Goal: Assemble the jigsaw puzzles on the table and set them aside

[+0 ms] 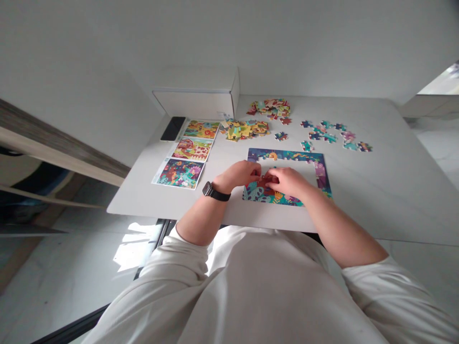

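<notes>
A jigsaw puzzle [289, 200] lies near the table's front edge, its border joined into a frame around a pale middle. My left hand [244, 173], with a black watch [215, 192] at the wrist, rests over its left side. Those fingers are curled closed, and whatever lies under them is hidden. Facing it, my right hand [287, 180] pinches at a reddish-brown puzzle piece [267, 185] inside the lower left of the frame. Whether that piece is joined to its neighbours I cannot tell. Loose blue and teal pieces [328, 137] are scattered beyond the puzzle.
Picture sheets [181, 173] lie left of the puzzle, with a dark phone [173, 129] behind them. A white box [197, 101] stands against the wall. Yellow pieces [245, 129] and red pieces [271, 108] form heaps at the back. The table [387, 177] extends right.
</notes>
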Action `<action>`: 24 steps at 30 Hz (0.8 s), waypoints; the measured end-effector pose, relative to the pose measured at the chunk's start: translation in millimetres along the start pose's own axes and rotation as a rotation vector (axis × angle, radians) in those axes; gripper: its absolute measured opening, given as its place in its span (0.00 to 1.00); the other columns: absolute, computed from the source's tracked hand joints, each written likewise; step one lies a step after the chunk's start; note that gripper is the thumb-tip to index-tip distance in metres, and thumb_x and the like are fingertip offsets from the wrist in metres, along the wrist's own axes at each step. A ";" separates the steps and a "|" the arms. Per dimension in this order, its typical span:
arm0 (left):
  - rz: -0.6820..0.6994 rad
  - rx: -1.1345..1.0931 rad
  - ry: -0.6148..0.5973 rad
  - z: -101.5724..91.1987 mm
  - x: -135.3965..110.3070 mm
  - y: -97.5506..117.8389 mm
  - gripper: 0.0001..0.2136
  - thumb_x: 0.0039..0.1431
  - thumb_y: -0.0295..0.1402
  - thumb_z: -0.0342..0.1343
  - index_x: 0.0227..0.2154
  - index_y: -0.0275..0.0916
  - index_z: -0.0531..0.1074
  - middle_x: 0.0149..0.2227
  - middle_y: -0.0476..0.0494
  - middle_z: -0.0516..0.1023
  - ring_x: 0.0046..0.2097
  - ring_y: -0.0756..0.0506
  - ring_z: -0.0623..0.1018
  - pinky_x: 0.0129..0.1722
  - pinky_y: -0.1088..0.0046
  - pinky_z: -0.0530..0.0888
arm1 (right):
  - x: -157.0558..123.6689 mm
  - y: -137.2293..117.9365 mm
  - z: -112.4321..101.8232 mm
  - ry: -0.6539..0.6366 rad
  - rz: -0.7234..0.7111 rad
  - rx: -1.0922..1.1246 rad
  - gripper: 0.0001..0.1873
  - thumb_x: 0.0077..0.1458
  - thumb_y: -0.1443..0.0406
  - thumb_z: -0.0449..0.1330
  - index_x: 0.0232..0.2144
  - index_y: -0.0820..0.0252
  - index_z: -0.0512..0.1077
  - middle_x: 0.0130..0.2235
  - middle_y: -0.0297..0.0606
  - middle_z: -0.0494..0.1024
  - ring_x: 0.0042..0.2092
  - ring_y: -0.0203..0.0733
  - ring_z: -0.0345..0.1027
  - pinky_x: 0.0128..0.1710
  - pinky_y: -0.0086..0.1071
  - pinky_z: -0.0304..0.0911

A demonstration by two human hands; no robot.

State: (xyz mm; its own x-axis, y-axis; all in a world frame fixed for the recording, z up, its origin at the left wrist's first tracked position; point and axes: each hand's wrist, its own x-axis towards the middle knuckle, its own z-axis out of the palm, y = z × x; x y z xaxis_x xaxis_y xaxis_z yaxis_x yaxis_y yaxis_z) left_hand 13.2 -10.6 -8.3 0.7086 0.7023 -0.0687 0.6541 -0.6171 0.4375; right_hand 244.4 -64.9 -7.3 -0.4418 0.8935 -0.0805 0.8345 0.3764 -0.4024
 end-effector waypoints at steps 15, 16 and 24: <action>0.053 0.004 -0.028 -2.5 -0.5 -1.8 0.08 0.63 0.35 0.62 0.42 0.43 0.83 0.38 0.45 0.85 0.37 0.44 0.79 0.35 0.71 0.65 | 0.1 -0.8 -1.9 -0.037 0.025 0.096 0.05 0.63 0.63 0.69 0.42 0.53 0.80 0.42 0.38 0.88 0.41 0.46 0.79 0.39 0.35 0.63; 0.054 -0.003 -0.032 -2.8 -0.7 -2.6 0.08 0.62 0.35 0.62 0.42 0.43 0.83 0.38 0.46 0.85 0.37 0.45 0.79 0.35 0.71 0.65 | 0.3 0.0 -1.6 -0.037 0.023 0.092 0.06 0.63 0.63 0.69 0.42 0.53 0.80 0.42 0.38 0.88 0.41 0.46 0.80 0.39 0.35 0.64; -0.003 -0.090 0.022 -5.1 -3.1 -4.4 0.08 0.62 0.38 0.64 0.41 0.42 0.83 0.36 0.46 0.85 0.34 0.46 0.77 0.33 0.71 0.65 | 1.7 8.8 -0.6 0.019 -0.017 0.030 0.07 0.65 0.61 0.68 0.44 0.52 0.82 0.41 0.38 0.87 0.42 0.47 0.79 0.41 0.35 0.64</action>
State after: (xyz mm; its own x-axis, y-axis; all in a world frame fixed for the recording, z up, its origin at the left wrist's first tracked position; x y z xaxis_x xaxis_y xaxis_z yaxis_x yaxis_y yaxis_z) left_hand 6.7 -8.2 -5.4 0.6999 0.7124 -0.0515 0.6293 -0.5809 0.5163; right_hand 251.2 -59.9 -10.5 -0.4493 0.8916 -0.0557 0.8166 0.3846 -0.4304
